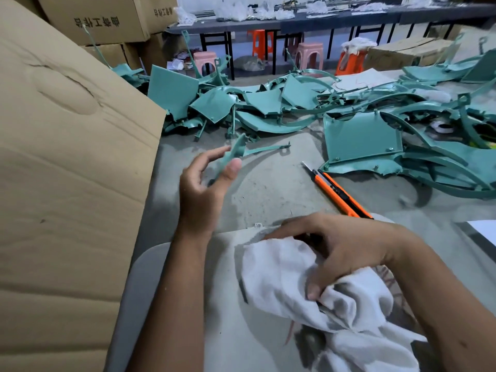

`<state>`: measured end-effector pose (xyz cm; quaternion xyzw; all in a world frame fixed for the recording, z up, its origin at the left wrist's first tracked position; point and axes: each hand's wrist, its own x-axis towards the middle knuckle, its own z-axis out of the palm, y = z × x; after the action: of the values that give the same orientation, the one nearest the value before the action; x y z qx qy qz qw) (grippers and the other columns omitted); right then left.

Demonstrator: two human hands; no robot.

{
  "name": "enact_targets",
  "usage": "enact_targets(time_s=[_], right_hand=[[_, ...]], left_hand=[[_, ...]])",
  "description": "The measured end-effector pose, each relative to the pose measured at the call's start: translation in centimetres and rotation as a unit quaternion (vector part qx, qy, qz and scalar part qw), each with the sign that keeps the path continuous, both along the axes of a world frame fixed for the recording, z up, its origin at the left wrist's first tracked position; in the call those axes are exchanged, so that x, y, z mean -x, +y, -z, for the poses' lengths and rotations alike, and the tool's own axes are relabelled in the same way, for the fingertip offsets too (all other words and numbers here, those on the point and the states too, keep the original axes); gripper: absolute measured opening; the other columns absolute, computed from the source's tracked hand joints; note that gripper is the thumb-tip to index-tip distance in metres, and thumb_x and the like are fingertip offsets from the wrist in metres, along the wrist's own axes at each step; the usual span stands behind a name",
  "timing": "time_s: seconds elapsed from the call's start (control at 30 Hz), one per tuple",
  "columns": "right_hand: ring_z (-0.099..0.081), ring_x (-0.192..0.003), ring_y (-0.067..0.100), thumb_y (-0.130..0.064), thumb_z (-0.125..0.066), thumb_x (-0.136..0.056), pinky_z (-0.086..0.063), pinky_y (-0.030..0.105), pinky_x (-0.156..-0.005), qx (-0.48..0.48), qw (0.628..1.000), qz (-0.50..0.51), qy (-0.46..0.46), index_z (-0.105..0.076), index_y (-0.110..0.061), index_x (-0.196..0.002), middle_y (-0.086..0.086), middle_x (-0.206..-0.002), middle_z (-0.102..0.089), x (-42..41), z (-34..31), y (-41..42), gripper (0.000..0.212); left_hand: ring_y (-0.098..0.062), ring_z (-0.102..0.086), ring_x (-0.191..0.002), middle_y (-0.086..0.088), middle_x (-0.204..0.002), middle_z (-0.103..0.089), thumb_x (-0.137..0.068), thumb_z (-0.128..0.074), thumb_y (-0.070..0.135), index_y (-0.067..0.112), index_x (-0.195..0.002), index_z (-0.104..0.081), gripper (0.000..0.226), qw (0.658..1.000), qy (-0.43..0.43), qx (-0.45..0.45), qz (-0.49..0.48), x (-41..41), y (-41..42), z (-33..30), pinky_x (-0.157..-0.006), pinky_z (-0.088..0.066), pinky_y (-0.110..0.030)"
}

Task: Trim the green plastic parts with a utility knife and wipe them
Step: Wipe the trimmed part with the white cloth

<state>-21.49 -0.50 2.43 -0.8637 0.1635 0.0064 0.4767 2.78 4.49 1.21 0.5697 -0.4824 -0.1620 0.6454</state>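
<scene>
Left hand (pixel 206 183) pinches green part (pixel 232 154) above table (pixel 268 183)

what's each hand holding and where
Left hand pinches a thin green plastic part near its lower end; right hand grips the white cloth at a bunched fold.

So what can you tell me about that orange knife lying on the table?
The knife is a slim utility cutter with an orange body and a black slider strip along it, plastic by the look. A short silvery blade tip pokes out at its far end. It lies flat and diagonal on the grey table, untouched; its near end passes behind the right hand, its tip near a green panel.
</scene>
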Motion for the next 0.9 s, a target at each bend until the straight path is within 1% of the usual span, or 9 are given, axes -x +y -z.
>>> enact_targets(time_s=[0.13,0.23,0.33,0.4,0.47,0.53,0.67,0.8,0.9], right_hand=[[-0.066,-0.095,0.011,-0.027,-0.092,-0.077,-0.052,0.029,-0.079,0.081,0.996,0.008,-0.023,-0.076,-0.034,-0.092,-0.01,-0.101,-0.066,-0.8,0.9,0.4,0.023],[-0.063,-0.072,0.012,-0.006,-0.082,-0.082,-0.05,0.027,-0.064,0.121,0.977,0.149,-0.097,-0.068,-0.028,-0.079,-0.012,-0.08,-0.068,-1.5,1.8,-0.1,0.026],[-0.054,-0.073,0.029,0.009,-0.066,-0.079,-0.049,0.041,-0.066,0.267,0.871,0.382,-0.159,-0.058,-0.012,-0.08,-0.005,-0.08,-0.06,-1.3,3.0,-1.3,0.022],[-0.051,-0.076,0.036,0.009,-0.055,-0.078,-0.048,0.048,-0.065,0.346,0.822,0.432,-0.137,-0.05,-0.005,-0.079,0.008,-0.091,-0.051,-0.7,2.9,-1.7,0.015],[-0.049,-0.078,0.031,0.004,-0.05,-0.077,-0.047,0.048,-0.067,0.345,0.857,0.355,-0.141,-0.042,-0.019,-0.067,0.004,-0.093,-0.047,-0.4,2.4,-2.0,0.027],[-0.055,-0.091,0.024,-0.009,-0.057,-0.093,-0.05,0.049,-0.082,0.243,0.932,0.256,-0.082,-0.06,-0.014,-0.071,0.002,-0.102,-0.051,-0.7,1.6,-1.4,0.022],[-0.056,-0.115,0.012,-0.078,-0.068,-0.07,-0.047,0.034,-0.101,0.108,0.983,0.137,0.062,-0.067,-0.017,-0.107,-0.014,-0.124,-0.047,1.3,-0.8,-1.0,0.072],[-0.036,-0.136,-0.005,-0.08,-0.079,-0.051,-0.035,0.018,-0.114,0.128,0.981,0.05,0.134,-0.048,-0.02,-0.139,-0.032,-0.147,-0.028,2.7,-1.8,-0.5,0.111],[-0.047,-0.121,0.01,-0.061,-0.091,-0.057,-0.046,0.028,-0.102,0.244,0.959,0.068,0.124,-0.053,-0.026,-0.124,-0.009,-0.132,-0.037,0.7,-0.5,0.0,0.085]], left_hand=[[-0.01,-0.04,-0.138,0.012,-0.136,-0.059,-0.084,-0.056,0.067,0.042,-0.119,-0.068,0.045,0.988,-0.137,-0.069,0.019,0.9,0.2,0.2,-0.119,-0.028,-0.039],[-0.01,-0.03,-0.143,0.003,-0.143,-0.052,-0.083,-0.063,0.05,0.032,-0.123,-0.068,0.044,0.98,-0.174,-0.098,0.012,1.6,0.5,0.0,-0.12,-0.023,-0.04],[-0.013,-0.022,-0.15,-0.003,-0.151,-0.045,-0.079,-0.064,0.036,0.03,-0.124,-0.065,0.046,0.979,-0.168,-0.107,0.033,1.5,0.7,-0.2,-0.123,-0.018,-0.041],[-0.012,-0.012,-0.154,-0.001,-0.161,-0.034,-0.075,-0.067,0.044,0.04,-0.126,-0.062,0.051,0.975,-0.157,-0.143,0.069,1.3,0.9,-0.2,-0.125,-0.012,-0.038],[-0.009,-0.003,-0.155,0.002,-0.165,-0.026,-0.069,-0.067,0.065,0.05,-0.128,-0.058,0.061,0.962,-0.165,-0.189,0.104,1.1,0.9,0.1,-0.125,-0.007,-0.039],[-0.01,0.002,-0.155,0.001,-0.166,-0.024,-0.064,-0.062,0.078,0.052,-0.128,-0.055,0.07,0.95,-0.182,-0.227,0.11,1.2,0.6,0.5,-0.126,-0.005,-0.045],[-0.024,-0.023,-0.149,-0.003,-0.155,-0.039,-0.069,-0.079,0.067,0.05,-0.135,-0.048,0.075,0.937,-0.224,-0.266,0.039,1.3,-0.5,1.6,-0.122,-0.024,-0.049],[-0.024,-0.041,-0.127,-0.001,-0.131,-0.05,-0.058,-0.089,0.058,0.044,-0.14,-0.045,0.095,0.95,-0.224,-0.216,-0.029,1.4,-1.1,1.7,-0.113,-0.036,-0.044],[-0.025,-0.046,-0.124,-0.003,-0.133,-0.051,-0.055,-0.096,0.044,0.038,-0.144,-0.041,0.105,0.964,-0.196,-0.161,-0.075,1.2,-1.1,1.4,-0.108,-0.04,-0.04]])
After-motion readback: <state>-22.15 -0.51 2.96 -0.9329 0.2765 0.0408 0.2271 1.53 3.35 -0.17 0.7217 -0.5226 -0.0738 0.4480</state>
